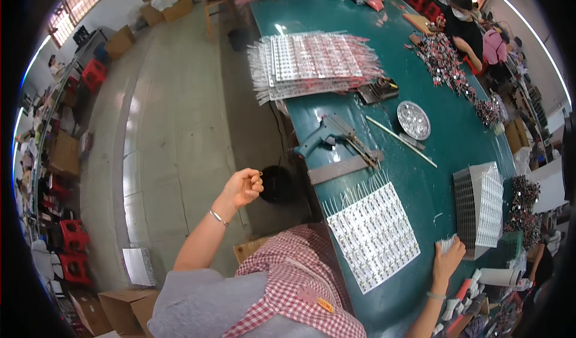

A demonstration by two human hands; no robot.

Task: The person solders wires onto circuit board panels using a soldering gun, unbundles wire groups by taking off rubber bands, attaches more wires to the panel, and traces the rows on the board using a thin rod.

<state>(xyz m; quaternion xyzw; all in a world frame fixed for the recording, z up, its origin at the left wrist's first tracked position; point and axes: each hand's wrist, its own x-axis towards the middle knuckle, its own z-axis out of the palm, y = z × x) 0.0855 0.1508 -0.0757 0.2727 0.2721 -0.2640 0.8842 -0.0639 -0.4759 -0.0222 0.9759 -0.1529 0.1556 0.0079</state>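
My left hand (242, 188) is raised over the floor beside the table, its fingers curled in a pinch. What it holds, if anything, is too small to make out. At the table's right side my right hand (450, 257) is closed round a small bunch of thin white wires (444, 243). Between my hands lies a white panel of small circuit boards (375, 237), with white wires sticking out along its far edge. Beyond that panel, a blue-grey soldering gun (324, 135) rests near a flat metal bar (339, 169).
On the green table (336, 14) stand a stack of wired panels (315, 59), a round metal dish (414, 120), a thin rod (402, 141) and upright white panels (489, 206). Heaps of small wired parts (441, 62) line the far right, near a masked person (462, 26).
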